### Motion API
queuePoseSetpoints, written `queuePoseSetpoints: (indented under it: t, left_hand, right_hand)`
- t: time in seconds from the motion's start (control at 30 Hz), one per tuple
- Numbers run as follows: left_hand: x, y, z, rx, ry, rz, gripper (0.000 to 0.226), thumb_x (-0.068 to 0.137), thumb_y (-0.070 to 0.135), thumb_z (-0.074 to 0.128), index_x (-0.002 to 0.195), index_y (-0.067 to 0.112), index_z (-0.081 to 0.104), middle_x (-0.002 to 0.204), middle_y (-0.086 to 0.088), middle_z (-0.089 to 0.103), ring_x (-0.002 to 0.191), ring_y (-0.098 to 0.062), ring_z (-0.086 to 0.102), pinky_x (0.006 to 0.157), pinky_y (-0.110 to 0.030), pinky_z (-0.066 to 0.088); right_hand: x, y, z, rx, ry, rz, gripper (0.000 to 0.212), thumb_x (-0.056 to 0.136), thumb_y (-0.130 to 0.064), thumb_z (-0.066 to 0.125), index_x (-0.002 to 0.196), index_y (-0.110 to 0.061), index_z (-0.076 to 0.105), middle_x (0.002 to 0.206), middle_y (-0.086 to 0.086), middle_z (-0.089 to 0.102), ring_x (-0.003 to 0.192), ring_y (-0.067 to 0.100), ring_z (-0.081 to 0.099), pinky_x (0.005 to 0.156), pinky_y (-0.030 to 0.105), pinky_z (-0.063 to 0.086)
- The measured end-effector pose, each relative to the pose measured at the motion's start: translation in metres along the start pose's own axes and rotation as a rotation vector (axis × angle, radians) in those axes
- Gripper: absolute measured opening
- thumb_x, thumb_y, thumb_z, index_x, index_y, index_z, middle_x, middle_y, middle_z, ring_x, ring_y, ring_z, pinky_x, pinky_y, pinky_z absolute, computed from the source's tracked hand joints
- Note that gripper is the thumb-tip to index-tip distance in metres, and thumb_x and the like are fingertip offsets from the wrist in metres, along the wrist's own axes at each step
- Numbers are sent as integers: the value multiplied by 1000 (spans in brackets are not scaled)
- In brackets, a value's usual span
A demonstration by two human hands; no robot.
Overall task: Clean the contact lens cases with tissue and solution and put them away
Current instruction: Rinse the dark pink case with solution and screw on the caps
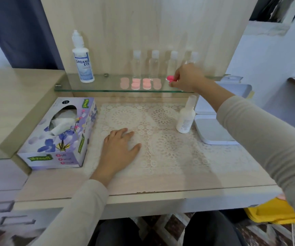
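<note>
A bright pink lens case (170, 78) was pinched in the right hand (187, 78) at the glass shelf (107, 87), while the left hand (120, 148) was laid flat, open and empty.

The solution bottle (82, 57) on the glass shelf (107, 86) read "DREAM EYE" in blue capitals; its smaller print was too blurred to read. Below the shelf, on the desk, the tissue box (58, 134) bore a green brand badge, illegible, and "Soft Facial Tissue".
</note>
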State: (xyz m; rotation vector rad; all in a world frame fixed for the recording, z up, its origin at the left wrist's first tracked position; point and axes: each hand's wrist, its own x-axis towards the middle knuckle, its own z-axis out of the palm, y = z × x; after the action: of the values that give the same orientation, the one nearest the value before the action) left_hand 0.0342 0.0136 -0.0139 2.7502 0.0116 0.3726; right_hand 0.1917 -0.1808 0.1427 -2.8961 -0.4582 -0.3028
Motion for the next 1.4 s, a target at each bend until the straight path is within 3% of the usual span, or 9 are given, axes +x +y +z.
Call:
queuePoseSetpoints:
  t: [0.27,0.43,0.63,0.77,0.83,0.97,1.07,1.2,1.4]
  left_hand:
    - [0,-2,1,-42,2,-14,56,86,54,47,134,26,44,145,7,35,132,-13,25,109,-31,19]
    - [0,-1,1,-52,7,-20,54,86,52,49,134,27,44,145,9,34,133,-11,24,109,-30,17]
    - [-1,-1,0,-64,-4,-19,55,86,52,49,135,27,43,145,10,33,133,-10,22,109,-29,15]
    - [-1,-1,-1,-72,-2,-18,55,86,52,49,135,27,43,145,9,33,133,-10,22,108,-29,15]
    - [-2,-1,-1,-74,-4,-18,54,86,52,49,135,27,44,145,9,33,133,-11,22,109,-30,15]
    - [-2,-1,-2,-77,-2,-20,54,86,51,50,134,27,44,145,9,34,132,-11,23,109,-30,16]
    - [-1,0,-2,-71,-7,-21,54,86,51,49,134,27,44,145,9,33,133,-11,22,109,-30,15]
    - [-1,0,-2,-74,-3,-21,54,86,51,50,134,27,44,145,9,34,132,-11,22,108,-29,15]
    - [-1,0,-2,-80,2,-21,53,86,51,50,134,27,45,145,9,34,132,-10,22,108,-29,15]
  right_hand:
    - [11,-14,11,-63,-44,10,29,85,-26,60,80,3,64,69,9,52,66,23,49,54,27,36]
    - [16,-13,16,-103,-53,46,38,86,-28,61,57,-11,43,58,1,38,50,14,36,45,23,28]
    - [18,-10,18,-82,-40,58,30,85,-31,64,74,-3,60,59,2,43,61,20,45,46,23,29]
    - [21,-7,12,-69,-31,61,39,81,-37,67,93,0,64,84,11,62,77,26,58,61,29,43]
    - [23,-4,5,-34,-16,64,39,80,-37,68,93,1,66,91,15,65,85,30,61,69,34,50]
    - [22,8,-8,15,86,87,16,82,-7,55,86,-1,69,94,16,68,83,29,59,69,30,46]
    - [21,15,-10,-17,37,118,17,80,-13,62,87,2,68,93,16,67,85,31,61,70,34,51]
    - [14,12,-9,-92,-76,183,42,80,-33,69,59,-6,44,62,7,43,56,21,44,47,26,31]
    - [16,11,2,-94,-100,204,48,80,-31,69,57,-9,34,59,4,36,52,15,34,45,27,25]
